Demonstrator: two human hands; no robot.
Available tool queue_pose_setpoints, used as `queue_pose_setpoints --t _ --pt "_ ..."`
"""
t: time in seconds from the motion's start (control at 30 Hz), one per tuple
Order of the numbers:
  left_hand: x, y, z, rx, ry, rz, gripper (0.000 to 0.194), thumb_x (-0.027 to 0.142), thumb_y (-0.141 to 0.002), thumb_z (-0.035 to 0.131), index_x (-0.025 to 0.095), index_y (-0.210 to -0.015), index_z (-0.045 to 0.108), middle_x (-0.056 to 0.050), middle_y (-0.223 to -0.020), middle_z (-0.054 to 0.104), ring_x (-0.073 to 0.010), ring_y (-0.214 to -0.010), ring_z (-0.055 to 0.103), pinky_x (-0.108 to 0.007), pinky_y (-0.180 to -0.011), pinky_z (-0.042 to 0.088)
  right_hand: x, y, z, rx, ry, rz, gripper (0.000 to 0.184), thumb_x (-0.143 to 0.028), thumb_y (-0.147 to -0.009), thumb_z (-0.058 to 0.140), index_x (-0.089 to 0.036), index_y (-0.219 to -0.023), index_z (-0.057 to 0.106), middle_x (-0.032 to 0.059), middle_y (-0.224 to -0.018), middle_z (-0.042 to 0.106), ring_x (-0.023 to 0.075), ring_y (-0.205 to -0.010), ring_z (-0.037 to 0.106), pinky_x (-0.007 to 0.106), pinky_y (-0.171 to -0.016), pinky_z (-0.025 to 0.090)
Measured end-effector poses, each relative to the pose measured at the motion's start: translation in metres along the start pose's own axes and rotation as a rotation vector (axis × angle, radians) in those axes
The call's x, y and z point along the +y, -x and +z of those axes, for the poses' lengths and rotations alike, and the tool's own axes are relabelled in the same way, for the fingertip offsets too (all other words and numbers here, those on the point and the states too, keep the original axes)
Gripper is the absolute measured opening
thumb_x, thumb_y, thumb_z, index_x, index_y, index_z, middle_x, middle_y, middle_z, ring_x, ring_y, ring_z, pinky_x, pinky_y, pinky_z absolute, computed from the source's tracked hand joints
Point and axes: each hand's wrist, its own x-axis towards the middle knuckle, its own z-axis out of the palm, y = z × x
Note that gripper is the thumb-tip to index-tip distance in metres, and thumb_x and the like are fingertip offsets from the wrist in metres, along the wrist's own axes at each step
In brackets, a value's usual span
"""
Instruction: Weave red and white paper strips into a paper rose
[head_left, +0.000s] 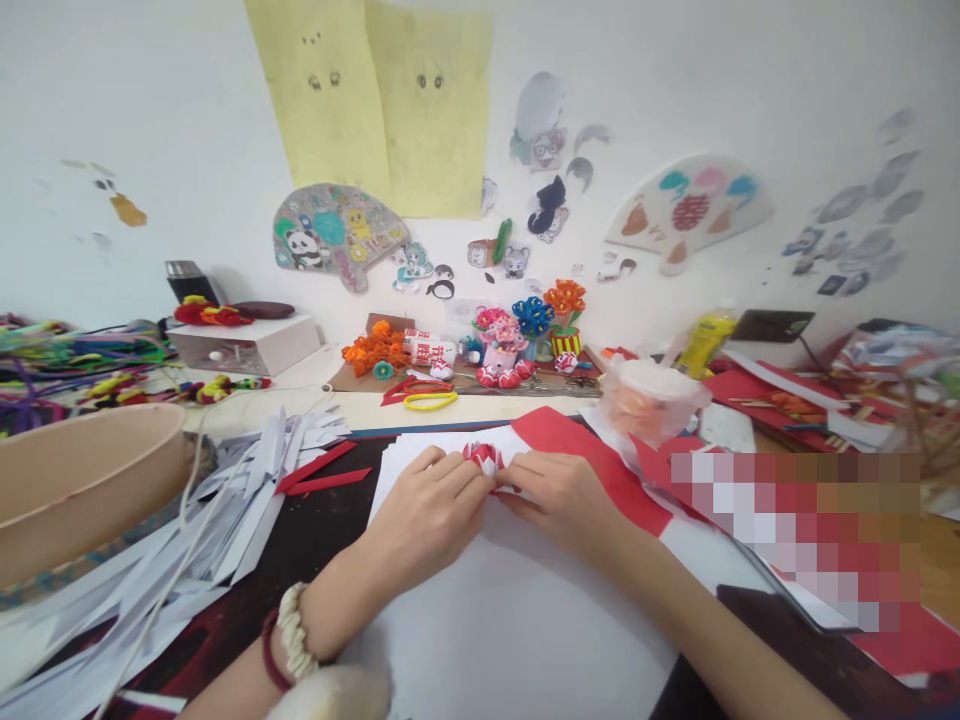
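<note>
Left hand [439, 505] and right hand [566, 500], fingers curled nearly closed, pinch 1 red-and-white paper piece [484, 456] between them, over white paper [517, 620]. Step judged as shaping or assembly; next move calls for steady, light fingertip pressure.

The flat white paper [517, 600] at lower centre leaves a hand room to pass, but the left hand [442, 505] and right hand [553, 492] close off the frame's middle, the beige tub [90, 475] and heaped white strips [251, 510] crowd the left, standing craft flowers [533, 318] block the way above centre, and a bagged cup [651, 398] stands right of centre.
</note>
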Motion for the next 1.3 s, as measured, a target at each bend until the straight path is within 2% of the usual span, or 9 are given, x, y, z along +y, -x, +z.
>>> queue_pose_setpoints --t 0.23,0.6,0.93,1.1,1.3 --pt "0.0010 -0.0011 -0.0022 -0.007 0.013 -0.014 0.019 0.011 -0.095 0.042 0.016 -0.097 0.060 -0.003 -0.079 0.065 -0.0173 -0.072 0.055 -0.033 -0.067 0.035 -0.0003 -0.0001 -0.0005 0.008 -0.004 -0.016 0.028 -0.030 -0.099 0.047 -0.017 -0.081 0.064 0.0005 -0.068 0.063 0.0122 -0.059 0.056 0.024 -0.053 0.030" --pt "0.0003 0.0002 -0.0021 -0.055 0.041 -0.008 0.018 0.011 -0.093 0.042 0.015 -0.091 0.059 -0.002 -0.077 0.061 -0.0170 -0.071 0.053 -0.033 -0.067 0.034 0.0011 0.0004 0.0007 -0.029 -0.011 -0.023 0.028 -0.030 -0.100 0.046 -0.017 -0.080 0.062 0.0007 -0.068 0.063 0.0128 -0.059 0.055 0.025 -0.053 0.030" --pt "-0.0006 0.0006 -0.0010 -0.051 0.110 -0.012 0.016 0.010 -0.092 0.044 0.015 -0.094 0.060 -0.003 -0.079 0.063 -0.0179 -0.074 0.055 -0.034 -0.068 0.035 0.0003 0.0004 -0.0013 -0.056 -0.011 -0.026 0.016 -0.023 -0.092 0.054 -0.017 -0.079 0.060 0.0003 -0.070 0.064 0.0121 -0.059 0.055 0.024 -0.053 0.030" --pt "-0.0001 0.0001 -0.0014 -0.050 0.121 -0.010 0.018 0.011 -0.093 0.043 0.016 -0.091 0.060 -0.002 -0.077 0.062 -0.0170 -0.072 0.055 -0.033 -0.069 0.036 -0.0005 0.0012 -0.0012 -0.062 -0.014 -0.027 0.014 -0.023 -0.091 0.055 -0.017 -0.080 0.060 0.0005 -0.071 0.064 0.0122 -0.060 0.055 0.024 -0.054 0.029" --pt "0.0006 -0.0004 -0.0009 -0.063 0.086 0.000 0.021 0.010 -0.093 0.041 0.017 -0.088 0.059 -0.002 -0.076 0.061 -0.0166 -0.072 0.053 -0.032 -0.068 0.036 -0.0041 0.0009 -0.0019 -0.057 -0.015 -0.014 0.016 -0.016 -0.087 0.050 -0.017 -0.073 0.056 0.0002 -0.064 0.060 0.0117 -0.055 0.049 0.025 -0.051 0.027"
